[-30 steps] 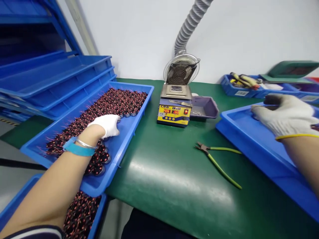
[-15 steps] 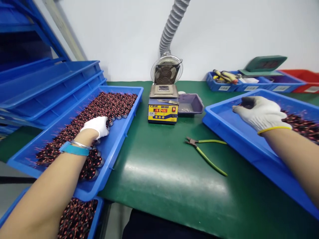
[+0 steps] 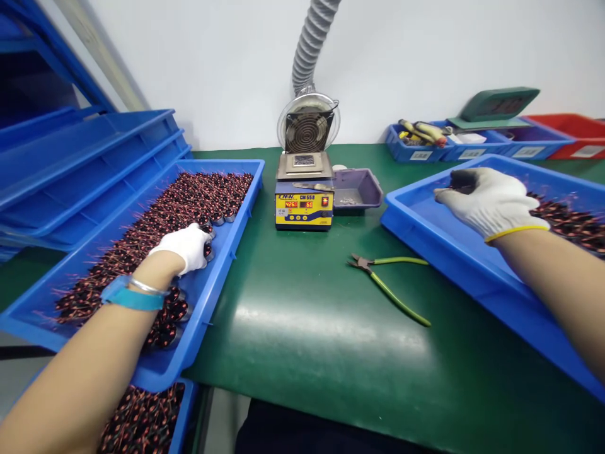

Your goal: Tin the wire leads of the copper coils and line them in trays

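My left hand (image 3: 182, 248), in a white glove, reaches into the left blue tray (image 3: 222, 265). Its fingers bend down at the edge of densely packed small round black parts (image 3: 198, 195) with reddish wire ends. Fingertips are hidden; a black part (image 3: 208, 251) shows right beside them. Above the right blue tray (image 3: 420, 202) is my right hand (image 3: 491, 202), also white-gloved, with thumb and fingers curled toward each other. Something dark shows between them, either a dark fingertip or a held part; I cannot tell. More such parts (image 3: 570, 224) lie behind that hand.
A yellow-fronted heating unit (image 3: 304, 208) with red digits stands on the green table (image 3: 302, 340), under a grey hose (image 3: 312, 47). Beside it is a purple bin (image 3: 359, 189). Cutting pliers (image 3: 394, 296) lie opened. Small bins (image 3: 420, 151) line the back; stacked blue trays (image 3: 89, 164) stand left.
The view has shifted slightly. My left hand has moved a little toward me along the packed parts. My right hand keeps its curled pose above the tray. The digits on the unit differ.
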`<state>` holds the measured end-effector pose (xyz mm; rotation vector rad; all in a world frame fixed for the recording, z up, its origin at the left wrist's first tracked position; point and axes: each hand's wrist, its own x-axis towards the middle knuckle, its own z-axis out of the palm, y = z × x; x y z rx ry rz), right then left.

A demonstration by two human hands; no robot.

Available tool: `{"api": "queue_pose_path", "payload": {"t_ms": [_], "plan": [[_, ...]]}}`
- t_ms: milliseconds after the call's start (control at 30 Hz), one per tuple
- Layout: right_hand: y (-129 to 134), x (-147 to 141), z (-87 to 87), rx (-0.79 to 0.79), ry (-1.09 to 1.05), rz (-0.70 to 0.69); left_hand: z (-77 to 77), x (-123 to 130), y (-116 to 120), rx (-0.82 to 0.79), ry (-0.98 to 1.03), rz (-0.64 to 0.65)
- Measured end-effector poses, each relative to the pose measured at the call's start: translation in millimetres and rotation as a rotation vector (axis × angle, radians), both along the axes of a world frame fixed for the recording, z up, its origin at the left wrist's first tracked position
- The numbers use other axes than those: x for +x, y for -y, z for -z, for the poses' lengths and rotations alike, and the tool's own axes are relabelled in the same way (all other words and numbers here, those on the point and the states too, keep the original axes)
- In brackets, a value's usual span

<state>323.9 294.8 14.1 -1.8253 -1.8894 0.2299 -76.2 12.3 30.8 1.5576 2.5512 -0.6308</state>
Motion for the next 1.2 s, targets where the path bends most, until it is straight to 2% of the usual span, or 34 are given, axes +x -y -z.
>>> {"api": "queue_pose_path", "payload": {"t_ms": [100, 200, 267, 333, 367, 467, 533, 600, 667, 767, 833, 900, 967, 1100, 1200], "plan": [[-3, 0, -3.3, 0.047, -0.044, 0.017, -4.1, 1, -1, 0.015, -0.002, -0.009], [8, -7, -10.3, 0.22, -0.125, -0.041, -19.3, 2, 6, 0.196, -0.009, -0.053], [35, -19, -14.7, 0.348, -0.199, -0.17, -28.7, 12, 12, 0.42, 0.077, -0.032], [81, -40, -14.5, 0.418, -0.27, -0.396, -32.2, 34, 16, 0.599, 0.237, 0.069], [108, -53, -11.5, 0.388, -0.265, -0.552, -31.3, 49, 17, 0.648, 0.315, 0.135], [182, -95, 7.2, 0.112, -0.283, -0.985, -21.5, 92, 19, 0.652, 0.459, 0.304], [214, -116, 21.3, 0.03, -0.282, -1.154, -13.9, 112, 20, 0.63, 0.499, 0.332], [227, -127, 30.8, -0.034, -0.285, -1.218, -9.4, 120, 19, 0.606, 0.525, 0.317], [229, -129, 33.7, -0.072, -0.341, -1.196, -9.8, 117, 19, 0.616, 0.54, 0.311], [226, -127, 28.6, -0.041, -0.507, -1.084, -17.2, 105, 17, 0.716, 0.518, 0.279], [226, -127, 24.5, -0.029, -0.611, -1.015, -22.4, 99, 16, 0.728, 0.578, 0.187], [227, -132, 24.3, -0.055, -0.7, -0.949, -25.3, 99, 15, 0.672, 0.675, 0.091], [226, -138, 28.2, -0.12, -0.807, -0.86, -25.7, 102, 14, 0.673, 0.706, 0.031], [217, -148, 35.9, -0.335, -1.006, -0.706, -21.3, 109, 11, 0.802, 0.72, -0.139], [209, -148, 33.5, -0.386, -1.072, -0.671, -13.1, 110, 8, 0.683, 0.909, -0.178]]}}
